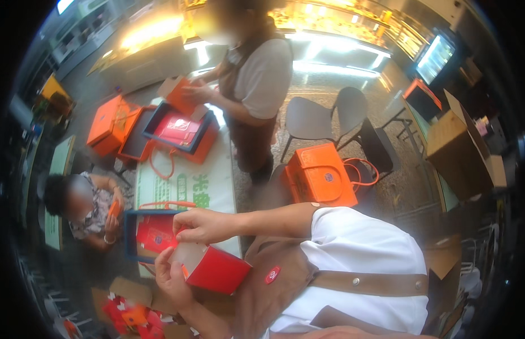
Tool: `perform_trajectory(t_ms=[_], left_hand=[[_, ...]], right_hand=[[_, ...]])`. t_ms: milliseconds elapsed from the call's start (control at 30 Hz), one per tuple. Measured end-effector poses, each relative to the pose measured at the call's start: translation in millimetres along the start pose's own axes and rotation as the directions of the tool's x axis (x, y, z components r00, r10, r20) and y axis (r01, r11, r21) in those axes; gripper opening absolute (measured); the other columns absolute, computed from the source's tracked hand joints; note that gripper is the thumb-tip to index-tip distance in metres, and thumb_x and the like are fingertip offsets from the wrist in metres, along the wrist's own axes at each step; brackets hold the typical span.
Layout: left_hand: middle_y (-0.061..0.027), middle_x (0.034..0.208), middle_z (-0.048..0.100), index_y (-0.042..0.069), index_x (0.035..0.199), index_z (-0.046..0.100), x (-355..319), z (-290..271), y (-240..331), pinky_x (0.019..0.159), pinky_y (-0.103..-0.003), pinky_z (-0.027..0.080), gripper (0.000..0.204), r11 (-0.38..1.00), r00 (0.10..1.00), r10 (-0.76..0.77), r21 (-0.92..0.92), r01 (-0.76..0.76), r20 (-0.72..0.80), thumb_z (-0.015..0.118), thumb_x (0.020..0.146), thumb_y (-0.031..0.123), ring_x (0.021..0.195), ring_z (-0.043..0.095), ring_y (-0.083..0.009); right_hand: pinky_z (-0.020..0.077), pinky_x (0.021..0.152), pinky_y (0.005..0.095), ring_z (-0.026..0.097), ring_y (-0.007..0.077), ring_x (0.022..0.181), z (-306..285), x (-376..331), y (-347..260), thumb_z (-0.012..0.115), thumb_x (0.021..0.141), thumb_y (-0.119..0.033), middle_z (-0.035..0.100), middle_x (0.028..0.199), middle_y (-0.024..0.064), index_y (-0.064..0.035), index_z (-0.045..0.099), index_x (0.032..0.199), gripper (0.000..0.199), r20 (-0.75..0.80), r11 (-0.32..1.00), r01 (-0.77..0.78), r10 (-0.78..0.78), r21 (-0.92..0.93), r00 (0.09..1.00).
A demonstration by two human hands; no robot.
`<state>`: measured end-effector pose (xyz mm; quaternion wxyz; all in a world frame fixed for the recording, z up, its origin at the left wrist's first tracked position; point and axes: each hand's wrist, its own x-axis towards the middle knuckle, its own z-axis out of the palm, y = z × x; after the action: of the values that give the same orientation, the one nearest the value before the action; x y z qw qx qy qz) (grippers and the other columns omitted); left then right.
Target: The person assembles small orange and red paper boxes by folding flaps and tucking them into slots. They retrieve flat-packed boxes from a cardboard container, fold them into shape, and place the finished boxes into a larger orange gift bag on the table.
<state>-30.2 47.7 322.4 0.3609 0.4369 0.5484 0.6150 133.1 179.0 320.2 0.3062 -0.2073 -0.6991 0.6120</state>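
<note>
A small box (220,270), red outside and pale inside, is held with its open end toward my fingers, close to my brown apron. My left hand (173,278) grips its rim on the lower side, fingers bent over the edge. My right hand (201,227) pinches a red flap at its upper corner. Just beyond, partly hidden by my hands, an open gift case (129,234) with a dark blue rim stands on the table. Inside it lies a red packet (158,233), and an orange handle (166,204) rests at its far side.
Across the table (214,183), a co-worker in an apron holds an orange box (180,96) above another open case (203,148). A seated person (84,209) is at the left. Orange gift cases (324,175), chairs (310,118) and a carton (460,147) stand around; red pieces (132,316) fill a carton below.
</note>
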Motion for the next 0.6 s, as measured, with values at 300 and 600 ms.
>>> perform_trajectory(t_ms=[300, 600], left_hand=[[-0.0104, 0.115, 0.059, 0.001, 0.12, 0.055, 10.8, 12.4, 3.4, 0.09, -0.031, 0.051, 0.021, 0.993, 0.994, -0.063, -0.096, 0.071, 0.084, 0.052, 0.099, 0.007, 0.103, 0.06, -0.0173], [-0.0137, 0.123, 0.057, -0.002, 0.126, 0.054, 5.1, 7.7, -2.4, 0.094, -0.034, 0.051, 0.029, 0.989, 0.997, -0.082, -0.122, 0.081, 0.002, 0.053, 0.098, 0.007, 0.108, 0.06, -0.0202]], right_hand=[[0.052, 0.058, 0.0276, 0.064, 0.0147, 0.067, -12.1, -23.0, -15.1, 0.062, 0.096, -0.017, 0.064, 0.088, 0.0105, 0.0013, 0.06, 0.101, 0.018, -0.049, 0.994, 0.101, -0.103, -0.04, 0.994], [0.0526, 0.066, 0.0284, 0.064, 0.0157, 0.081, -6.4, -13.6, -14.1, 0.062, 0.096, -0.023, 0.063, 0.093, 0.0091, -0.0003, 0.061, 0.108, 0.026, 0.025, 0.993, -0.052, 0.05, 0.104, 0.998]])
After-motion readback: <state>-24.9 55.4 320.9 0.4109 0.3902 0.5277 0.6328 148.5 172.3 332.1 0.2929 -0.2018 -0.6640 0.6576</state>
